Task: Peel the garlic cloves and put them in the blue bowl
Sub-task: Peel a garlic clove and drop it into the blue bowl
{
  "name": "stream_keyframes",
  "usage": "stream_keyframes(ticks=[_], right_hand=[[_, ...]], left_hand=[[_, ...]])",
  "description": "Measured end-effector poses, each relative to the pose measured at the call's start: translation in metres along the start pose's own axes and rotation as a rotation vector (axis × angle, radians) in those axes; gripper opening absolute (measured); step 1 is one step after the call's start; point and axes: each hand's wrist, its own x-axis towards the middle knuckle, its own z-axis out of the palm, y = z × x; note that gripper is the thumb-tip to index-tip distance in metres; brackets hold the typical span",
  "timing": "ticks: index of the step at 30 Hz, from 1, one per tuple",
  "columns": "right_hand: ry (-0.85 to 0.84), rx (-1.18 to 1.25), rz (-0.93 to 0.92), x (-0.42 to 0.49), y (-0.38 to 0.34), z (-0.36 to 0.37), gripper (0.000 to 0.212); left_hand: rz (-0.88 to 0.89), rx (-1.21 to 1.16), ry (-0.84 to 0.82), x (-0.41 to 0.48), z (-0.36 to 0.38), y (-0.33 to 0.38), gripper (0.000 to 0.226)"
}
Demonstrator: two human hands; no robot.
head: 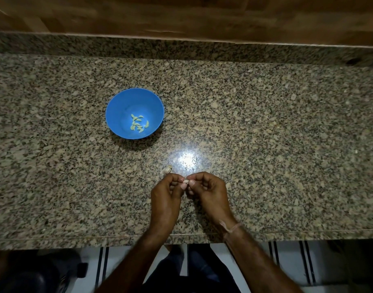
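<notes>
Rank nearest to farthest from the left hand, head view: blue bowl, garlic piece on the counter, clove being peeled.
1. Clove being peeled, pinched by the left hand.
2. Garlic piece on the counter, just beyond it.
3. Blue bowl, farther back-left.

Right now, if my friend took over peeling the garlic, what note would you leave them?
The left hand and right hand both pinch one garlic clove between them, above the counter.
The blue bowl sits farther left, with several peeled cloves inside.
A pale piece lies on the counter beside the left hand; clove or skin, cannot tell.
Left to do: finish peeling the held clove and put it in the bowl.
</notes>
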Motion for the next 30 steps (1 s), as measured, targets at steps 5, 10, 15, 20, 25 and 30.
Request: stream_keyframes(ticks=[5, 10, 15, 20, 25, 30], right_hand=[[-0.030, 0.011, -0.008, 0.000, 0.006, -0.001, 0.007], [0.002, -0.010, -0.009, 0.002, 0.009, 0.000, 0.008], [0.008, 0.063, 0.055, -0.001, 0.005, -0.002, 0.018], [0.012, 0.019, 0.028, 0.001, 0.007, -0.007, 0.024], [0.007, -0.219, -0.073, 0.006, 0.010, -0.014, 0.022], [-0.001, -0.394, -0.218, 0.006, 0.011, -0.016, 0.015]], left_hand=[[-0.010, 0.025, 0.006, -0.001, 0.000, -0.002, 0.006], [-0.004, 0.077, 0.004, -0.004, 0.003, 0.002, 0.008], [-0.048, 0.083, 0.027, -0.002, 0.002, 0.000, 0.011], [-0.012, 0.077, 0.019, 0.001, 0.003, -0.001, 0.010], [-0.002, 0.025, -0.030, 0.002, 0.005, -0.001, 0.007], [-0.200, -0.248, -0.060, 0.005, 0.006, -0.007, 0.016]])
